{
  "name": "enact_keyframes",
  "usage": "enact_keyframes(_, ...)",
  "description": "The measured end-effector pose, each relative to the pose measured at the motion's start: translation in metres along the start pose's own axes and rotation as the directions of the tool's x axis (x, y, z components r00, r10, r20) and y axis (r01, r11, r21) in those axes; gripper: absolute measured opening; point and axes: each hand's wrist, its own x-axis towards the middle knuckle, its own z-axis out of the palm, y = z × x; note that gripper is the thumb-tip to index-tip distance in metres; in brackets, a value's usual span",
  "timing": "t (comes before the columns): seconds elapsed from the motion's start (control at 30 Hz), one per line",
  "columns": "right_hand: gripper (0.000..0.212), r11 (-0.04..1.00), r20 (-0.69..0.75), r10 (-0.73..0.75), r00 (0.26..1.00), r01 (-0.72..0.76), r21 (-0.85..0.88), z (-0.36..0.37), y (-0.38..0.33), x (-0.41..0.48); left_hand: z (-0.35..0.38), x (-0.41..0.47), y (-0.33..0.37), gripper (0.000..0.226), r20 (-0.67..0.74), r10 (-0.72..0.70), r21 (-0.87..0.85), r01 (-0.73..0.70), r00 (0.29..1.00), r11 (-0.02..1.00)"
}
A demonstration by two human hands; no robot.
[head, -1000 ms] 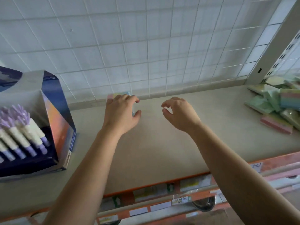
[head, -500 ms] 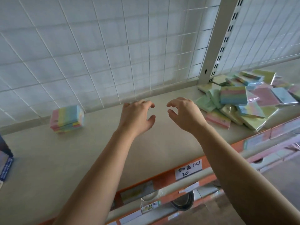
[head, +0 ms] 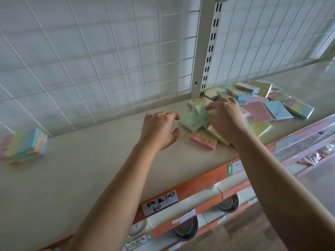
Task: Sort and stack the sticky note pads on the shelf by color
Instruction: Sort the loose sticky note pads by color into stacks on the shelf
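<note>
Sorting step is happening right now, the grab-a-pad part, not the stacking part. The loose pile of pads point(head: 257, 111) is sitting on the shelf point(head: 90, 169) out at 2 o'clock, all jumbled: pinks, blues, yellows, greens and rainbow ones overlapping each other. One neat rainbow stack point(head: 23, 145) is sitting well apart at 9 o'clock, against the wire grid point(head: 90, 60).

The right hand point(head: 226, 120) is reaching into the pile's 9 o'clock edge with its fingers curling down over a green pad point(head: 192, 120). It looks like thumb and fingertips are pinching the pad's top corner, though that spot is a bit blurry, so I wouldn't swear it's a proper grip yet. The left hand point(head: 157, 129) is hovering just beside the pile at its 9 o'clock side, fingers loosely bent, holding nothing and touching nothing.

A pink-and-yellow pad point(head: 203, 140) is lying at 6 o'clock of the green one, touching it or tucked slightly under (hard to say which).

My guess at what's coming: the green pad needs lifting clear without dragging its neighbours along, so the free hand is probably going to be steadying the pile or taking a second green. Then it needs a fresh spot on the bare shelf between the pile and the rainbow stack, since green doesn't match that stack.
</note>
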Motion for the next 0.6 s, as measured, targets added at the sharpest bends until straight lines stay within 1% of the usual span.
enact_keyframes(0.1, 0.037, 0.996, 0.076, 0.053, 0.996, -0.048, -0.073, -0.005, 0.016, 0.003, 0.006, 0.008, 0.015, 0.036, -0.002, -0.004, -0.008, 0.004, 1.0, 1.0)
enact_keyframes(0.23, 0.061, 0.989, 0.102, 0.116, 0.988, -0.106, -0.1, -0.012, 0.028, 0.007, 0.012, 0.018, 0.029, 0.032, -0.014, -0.023, -0.015, 0.023, 1.0, 1.0)
enact_keyframes(0.33, 0.076, 0.992, 0.156, 0.122, 0.98, -0.114, -0.057, -0.011, 0.035, 0.012, 0.016, 0.024, 0.037, 0.031, -0.017, -0.041, -0.019, 0.041, 0.999, 0.999)
enact_keyframes(0.4, 0.084, 0.993, 0.177, 0.111, 0.978, -0.117, 0.021, -0.013, 0.038, 0.014, 0.02, 0.028, 0.041, 0.032, -0.012, -0.045, -0.006, 0.045, 0.999, 0.999)
enact_keyframes(0.5, 0.084, 0.981, 0.11, 0.084, 0.99, -0.101, 0.166, -0.018, 0.039, 0.014, 0.025, 0.032, 0.047, 0.034, -0.005, -0.049, 0.015, 0.049, 0.999, 0.999)
enact_keyframes(0.6, 0.077, 0.968, -0.018, 0.068, 0.998, -0.061, 0.242, -0.022, 0.041, 0.011, 0.028, 0.038, 0.053, 0.039, 0.003, -0.068, 0.016, 0.068, 0.998, 0.998)
